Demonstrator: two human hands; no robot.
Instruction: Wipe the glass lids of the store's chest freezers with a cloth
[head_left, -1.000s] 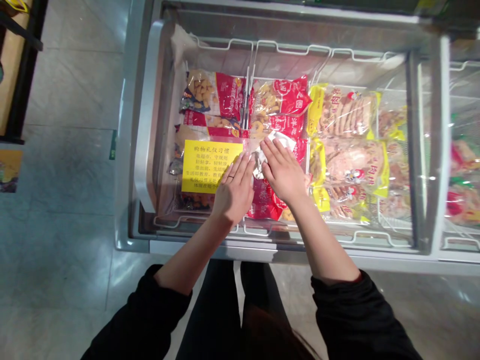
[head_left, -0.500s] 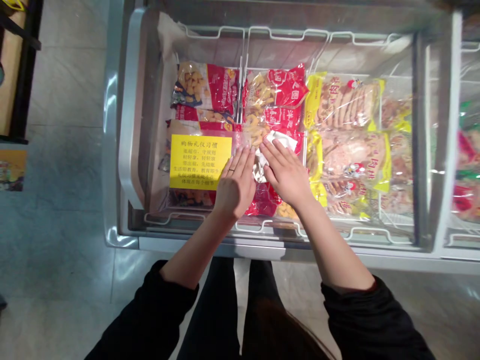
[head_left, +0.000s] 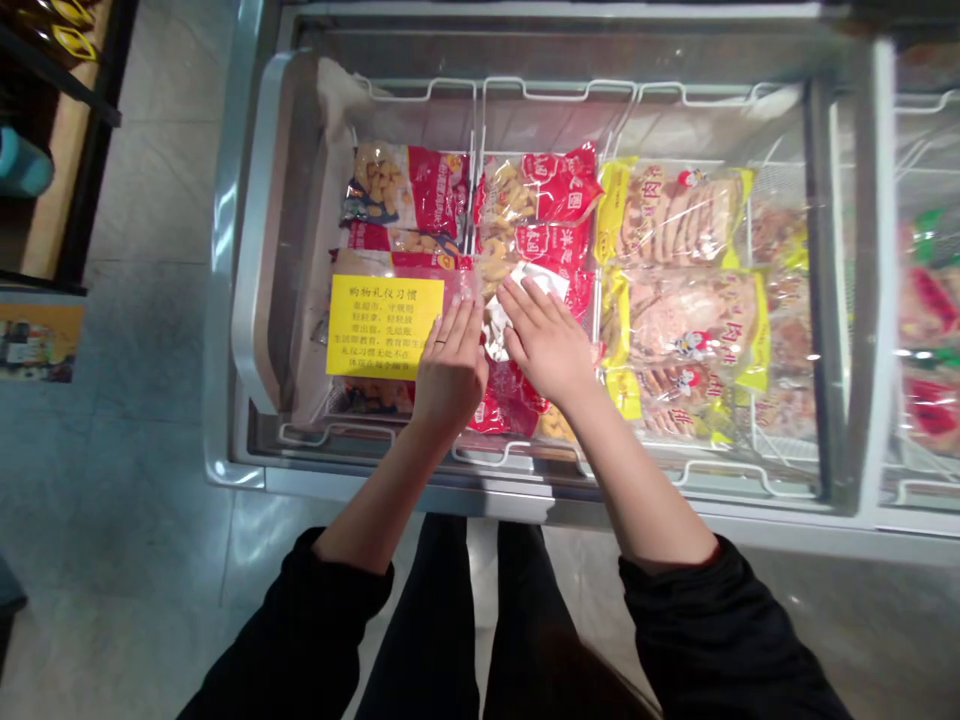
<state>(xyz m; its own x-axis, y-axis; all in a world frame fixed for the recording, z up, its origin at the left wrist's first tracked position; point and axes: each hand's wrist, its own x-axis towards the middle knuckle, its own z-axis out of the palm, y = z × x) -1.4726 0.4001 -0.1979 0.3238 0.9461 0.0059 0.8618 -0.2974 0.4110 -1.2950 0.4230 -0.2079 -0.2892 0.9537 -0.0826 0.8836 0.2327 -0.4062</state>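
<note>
My left hand (head_left: 452, 365) lies flat over the glass lid, fingers stretched out and a ring on one of them. Its fingertips are at the right edge of a yellow sign (head_left: 375, 340) printed with Chinese text. Beside it, my right hand (head_left: 551, 345) presses down on a crumpled white tissue (head_left: 553, 281), which shows past the fingers and left of the thumb. The palm hides the rest of the tissue. Beneath the glass, red snack bags (head_left: 559, 190) lie under and beyond both hands.
The chest freezer (head_left: 315, 475) has a curved grey handle frame (head_left: 262, 230) at the left. White wire baskets (head_left: 491, 455) inside hold yellow-edged meat packs (head_left: 675, 310) on the right. A shelf (head_left: 49, 210) with a blue item (head_left: 22, 165) stands at far left, across tiled floor (head_left: 150, 200).
Both hands, with the tissue under the right one, have shifted slightly left over the glass. The whole view has also shifted a little.
</note>
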